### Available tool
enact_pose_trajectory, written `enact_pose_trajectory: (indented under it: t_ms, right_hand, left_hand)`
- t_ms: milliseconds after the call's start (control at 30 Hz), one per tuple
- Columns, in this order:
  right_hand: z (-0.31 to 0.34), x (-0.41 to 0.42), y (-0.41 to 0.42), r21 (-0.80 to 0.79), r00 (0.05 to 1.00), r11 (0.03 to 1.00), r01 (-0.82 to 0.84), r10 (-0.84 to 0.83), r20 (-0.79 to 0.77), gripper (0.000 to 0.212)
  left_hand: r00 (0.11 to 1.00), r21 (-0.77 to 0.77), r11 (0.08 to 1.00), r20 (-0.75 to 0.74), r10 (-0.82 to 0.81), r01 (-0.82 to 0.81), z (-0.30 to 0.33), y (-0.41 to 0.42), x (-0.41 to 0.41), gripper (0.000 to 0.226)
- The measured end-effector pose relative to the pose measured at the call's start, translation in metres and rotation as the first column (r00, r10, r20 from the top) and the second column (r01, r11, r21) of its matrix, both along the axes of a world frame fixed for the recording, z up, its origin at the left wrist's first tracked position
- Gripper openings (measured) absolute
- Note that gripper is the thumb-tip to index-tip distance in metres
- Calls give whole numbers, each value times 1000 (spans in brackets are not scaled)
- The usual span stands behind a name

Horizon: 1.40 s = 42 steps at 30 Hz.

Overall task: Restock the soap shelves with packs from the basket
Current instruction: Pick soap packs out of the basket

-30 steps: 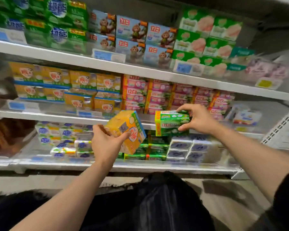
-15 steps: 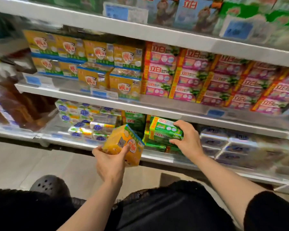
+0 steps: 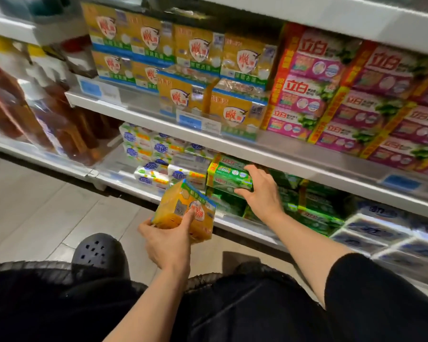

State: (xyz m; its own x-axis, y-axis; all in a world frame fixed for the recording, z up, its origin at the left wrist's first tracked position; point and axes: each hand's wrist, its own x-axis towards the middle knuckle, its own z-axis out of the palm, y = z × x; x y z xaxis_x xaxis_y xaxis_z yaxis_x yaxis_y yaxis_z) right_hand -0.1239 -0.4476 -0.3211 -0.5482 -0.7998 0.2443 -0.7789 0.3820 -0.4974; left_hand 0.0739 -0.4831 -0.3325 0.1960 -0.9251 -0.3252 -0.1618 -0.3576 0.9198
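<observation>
- Green pack (image 3: 229, 175), frame centre, at the mouth of the lowest shelf (image 3: 245, 228), is gripped by the right hand (image 3: 262, 193).
- Yellow pack (image 3: 183, 214), lower centre, is clasped by the left hand (image 3: 167, 239), thumb on its face.
- Both judged stiff, brick-heavy, film-slick; best taken across the short ends.
- Right forearm is extended, wrist bent shelfward.

green pack (image 3: 229, 175) atop shelf stack
</observation>
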Motion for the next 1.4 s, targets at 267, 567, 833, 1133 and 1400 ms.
enact_pose_trajectory:
  t_ms: [267, 567, 833, 1133, 1400]
  right_hand:
    - [-16, -4, -3, 386, 968, 913, 135, -39, -247, 50]
    - [54, 43, 7, 35, 542, 984, -174, 66, 838, 35]
    - [174, 30, 29, -102, 750, 940, -326, 322, 578, 96]
    - [216, 82, -21, 14, 887, 894, -448, 442, 133, 77]
    - [205, 114, -94, -418, 657, 882, -218, 449, 605, 69]
  left_hand:
    - [993, 8, 1000, -117, -17, 18, 2, -6, 0, 68]
    - [747, 42, 966, -643, -170, 256, 41, 2, 3, 59]
    - [759, -402, 743, -157, -632, 535, 145, -16, 12, 90]
    - [509, -479, 250, 547, -665, 841, 221, -78, 47, 84]
    - [532, -523, 483, -66, -844, 702, 203, -166, 91, 69]
